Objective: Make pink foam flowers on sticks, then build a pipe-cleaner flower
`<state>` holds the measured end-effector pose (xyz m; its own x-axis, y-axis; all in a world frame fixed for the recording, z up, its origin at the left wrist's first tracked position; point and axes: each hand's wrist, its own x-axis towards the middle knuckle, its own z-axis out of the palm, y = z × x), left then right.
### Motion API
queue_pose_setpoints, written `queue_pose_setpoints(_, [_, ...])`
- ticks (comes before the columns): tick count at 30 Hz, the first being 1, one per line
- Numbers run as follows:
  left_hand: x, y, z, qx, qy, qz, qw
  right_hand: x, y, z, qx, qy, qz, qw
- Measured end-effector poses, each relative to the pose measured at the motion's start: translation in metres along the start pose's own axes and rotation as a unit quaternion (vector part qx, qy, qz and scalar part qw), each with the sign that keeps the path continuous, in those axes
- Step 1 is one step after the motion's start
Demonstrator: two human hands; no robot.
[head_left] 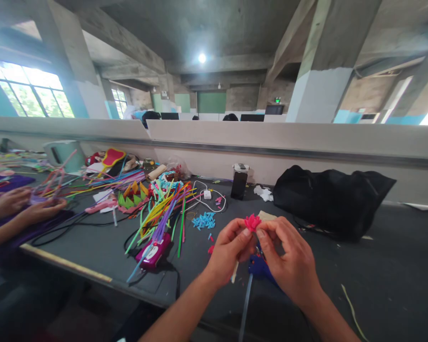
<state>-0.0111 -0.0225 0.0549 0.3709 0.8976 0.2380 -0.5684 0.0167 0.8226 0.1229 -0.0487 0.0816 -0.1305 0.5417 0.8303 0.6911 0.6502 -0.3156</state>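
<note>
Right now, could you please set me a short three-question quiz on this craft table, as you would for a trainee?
1. True or false: the pink flower is pinched between the fingertips of both the left hand and the right hand.
2. What lies on the table to the right of the hands? A) a black bag B) a green bucket C) a laptop
3. Fill in: the magenta tool lies to the ___ of the left hand.

Key: 1 true; 2 A; 3 left.
</note>
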Motion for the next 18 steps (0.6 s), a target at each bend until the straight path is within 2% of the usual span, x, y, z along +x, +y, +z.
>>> queue_pose_setpoints(4, [-0.002, -0.003, 0.0, 0.02, 0.008, 0.031, 0.999, -0.001, -0.002, 0.002, 0.006, -0.005, 0.011, 1.0])
queue_pose_setpoints(8, [-0.004, -0.003, -0.002, 0.089, 0.012, 0.064, 0.994, -0.001, -0.005, 0.0, 0.016, -0.008, 0.013, 1.0])
queue_pose_setpoints(12, [-0.004, -0.001, -0.007, 0.158, 0.002, 0.084, 0.984, 0.0, -0.006, -0.003, 0.016, -0.015, 0.014, 1.0])
queue_pose_setpoints(18, [-0.002, -0.002, -0.011, 0.199, -0.003, 0.106, 0.974, 0.0, -0.009, -0.004, 0.025, -0.013, 0.012, 1.0])
